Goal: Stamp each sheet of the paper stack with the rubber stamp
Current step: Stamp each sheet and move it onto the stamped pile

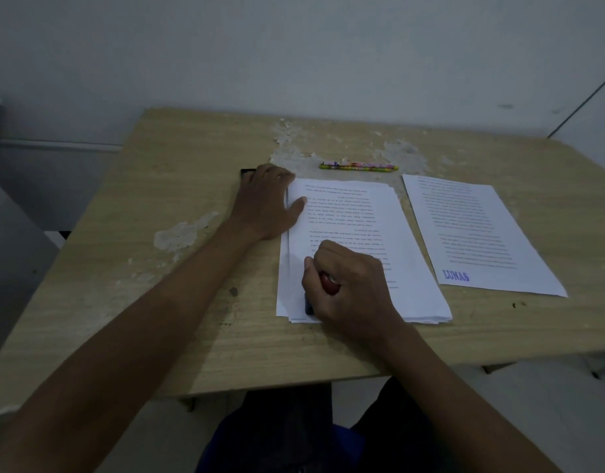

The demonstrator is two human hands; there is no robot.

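A stack of printed white sheets [369, 233] lies in the middle of the wooden table [157, 268]. My right hand [348, 281] grips the rubber stamp [328, 283] by its red handle, and the dark base presses on the stack's near left corner. My left hand [268, 199] lies flat at the stack's far left edge, thumb on the top sheet, fingers over a black object [247, 171] that is mostly hidden. A single sheet [482, 230] lies apart to the right, marked with a blue "LUNAS" stamp [456, 275].
Two colourful pencils [359, 166] lie beyond the stack near the table's far edge. The tabletop veneer is peeled in patches at the back and left. A grey wall stands behind the table. My legs show below the near edge.
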